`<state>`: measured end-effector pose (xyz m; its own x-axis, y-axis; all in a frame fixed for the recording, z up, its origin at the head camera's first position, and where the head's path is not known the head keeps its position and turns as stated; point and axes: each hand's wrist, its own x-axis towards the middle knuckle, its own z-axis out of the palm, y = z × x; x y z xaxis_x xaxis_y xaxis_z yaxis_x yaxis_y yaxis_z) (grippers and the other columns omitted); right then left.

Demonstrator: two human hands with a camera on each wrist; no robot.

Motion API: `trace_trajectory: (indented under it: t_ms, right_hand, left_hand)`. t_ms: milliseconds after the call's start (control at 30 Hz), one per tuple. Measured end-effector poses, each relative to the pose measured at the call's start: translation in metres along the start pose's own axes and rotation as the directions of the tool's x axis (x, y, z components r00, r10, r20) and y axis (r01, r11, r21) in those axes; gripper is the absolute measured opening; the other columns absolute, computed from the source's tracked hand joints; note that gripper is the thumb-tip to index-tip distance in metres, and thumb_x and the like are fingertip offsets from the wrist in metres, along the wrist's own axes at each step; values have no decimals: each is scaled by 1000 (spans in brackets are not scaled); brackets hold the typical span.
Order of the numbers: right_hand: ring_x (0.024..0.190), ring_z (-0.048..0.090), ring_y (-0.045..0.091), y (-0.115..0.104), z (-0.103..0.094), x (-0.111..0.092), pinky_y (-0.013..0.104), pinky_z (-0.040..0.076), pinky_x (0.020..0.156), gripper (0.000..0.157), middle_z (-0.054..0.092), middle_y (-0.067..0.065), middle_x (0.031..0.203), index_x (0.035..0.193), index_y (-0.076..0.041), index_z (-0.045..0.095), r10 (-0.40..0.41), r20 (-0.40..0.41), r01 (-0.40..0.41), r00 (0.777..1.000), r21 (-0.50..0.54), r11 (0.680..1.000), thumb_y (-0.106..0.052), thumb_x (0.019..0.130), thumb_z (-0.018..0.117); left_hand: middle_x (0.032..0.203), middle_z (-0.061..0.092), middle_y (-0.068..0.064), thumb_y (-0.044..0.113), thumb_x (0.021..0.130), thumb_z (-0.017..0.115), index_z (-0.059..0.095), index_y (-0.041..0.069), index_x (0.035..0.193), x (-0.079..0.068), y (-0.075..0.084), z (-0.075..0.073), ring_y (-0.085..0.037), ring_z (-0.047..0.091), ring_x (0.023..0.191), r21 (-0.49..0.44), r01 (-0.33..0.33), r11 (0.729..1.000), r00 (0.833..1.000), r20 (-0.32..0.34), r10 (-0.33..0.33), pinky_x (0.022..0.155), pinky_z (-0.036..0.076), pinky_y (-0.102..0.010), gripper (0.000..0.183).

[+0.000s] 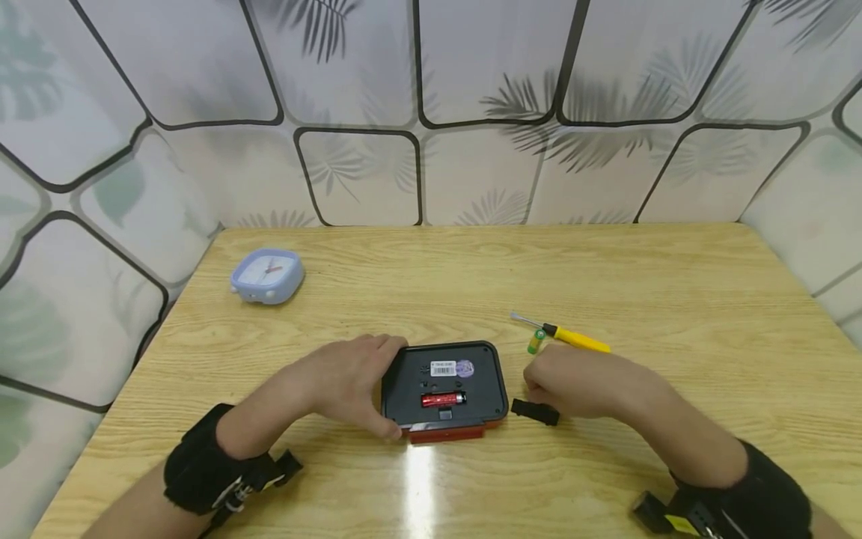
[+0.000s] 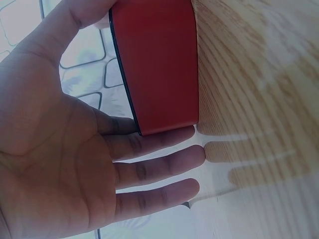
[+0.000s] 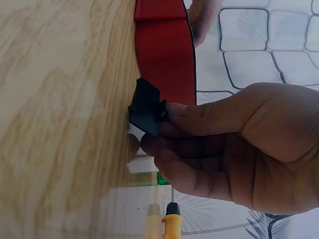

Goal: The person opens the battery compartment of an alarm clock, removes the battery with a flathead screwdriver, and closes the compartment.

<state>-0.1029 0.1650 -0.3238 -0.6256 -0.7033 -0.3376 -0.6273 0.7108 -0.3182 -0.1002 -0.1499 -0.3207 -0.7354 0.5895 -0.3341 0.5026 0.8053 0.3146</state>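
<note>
Pinched in the right hand (image 1: 579, 380), a black cover (image 1: 535, 412) sits just right of the red-and-black case (image 1: 481, 408) on the table (image 1: 364, 486), slightly aslant of its red battery (image 1: 441, 400); the left hand (image 1: 346, 382), fingers straight, brackets the case's left end.

clock (image 1: 268, 275): behind-left of device (image 1: 486, 389) | screwdriver (image 1: 579, 338): behind-right | battery (image 1: 441, 400): in device

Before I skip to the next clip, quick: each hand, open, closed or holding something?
Left hand: open, fingers mostly straight, touching the box.
Right hand: closed, pinching the small black piece.
</note>
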Motion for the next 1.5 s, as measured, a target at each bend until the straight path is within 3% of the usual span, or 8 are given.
trace_trajectory:
  t_ms: [233,367,533,633,700,900,1033,1500]
  right_hand:
    - [56,37,1,0,0,1,18,36,55,28,43,-13,60,70,-19,59,-6,-31,7,1000,4,1000,-13,96,65]
    - [56,31,0,-1,-8,-4,18,31,54,33,37,-14,61,67,-20,53,-75,-121,78,990,21,997,-12,97,63]
    - [62,40,0,1,-23,-13,21,40,58,18,50,-14,71,80,-19,64,-110,-349,98,931,-53,994,-15,97,64]
    - [65,45,2,6,-28,-17,24,44,60,12,56,-11,76,85,-17,68,-55,-455,11,889,-101,995,-14,96,65]
    - [67,49,5,13,-31,-19,27,47,61,8,60,-7,80,90,-14,70,-5,-476,-53,880,-108,993,-13,96,65]
    - [87,66,24,43,-28,-16,42,56,74,25,69,14,103,113,2,68,201,-259,-220,945,-46,975,-15,94,68]
    - [88,63,25,60,-21,-10,44,55,76,32,67,13,102,116,2,65,223,-137,-228,965,-18,973,-16,90,73]
    - [89,64,26,59,-15,-3,45,56,80,16,68,13,98,106,0,66,240,-241,-258,940,-46,965,0,90,65]
  left_hand:
    - [136,56,-10,58,64,83,37,1,148,-1,0,1,-23,55,118,0,-1,1000,1000,-4,1,100,49,-45,112]
    - [135,57,-10,58,64,83,37,1,148,-1,-1,1,-23,55,117,0,0,1000,1000,-7,0,99,49,-45,112]
    - [135,57,-10,58,64,82,37,1,148,-1,-1,1,-23,55,117,-1,-1,1000,1000,-9,1,99,49,-45,111]
    - [135,57,-10,58,64,82,37,1,148,-1,-1,1,-22,55,117,-2,0,1000,1000,-6,0,99,49,-45,111]
    - [136,56,-11,58,64,82,37,1,148,-1,-1,1,-23,55,118,-4,1,1000,1000,-5,-1,100,49,-45,111]
    - [140,54,-13,58,65,82,35,0,150,-2,-1,2,-25,53,123,-6,0,1000,1000,3,0,103,47,-46,113]
    - [139,54,-12,58,66,81,35,0,150,-1,-1,3,-25,53,123,-3,-6,1000,1000,2,6,103,47,-45,112]
    - [142,53,-13,59,65,81,35,1,150,-2,0,1,-25,53,125,0,-10,1000,1000,2,10,104,47,-45,113]
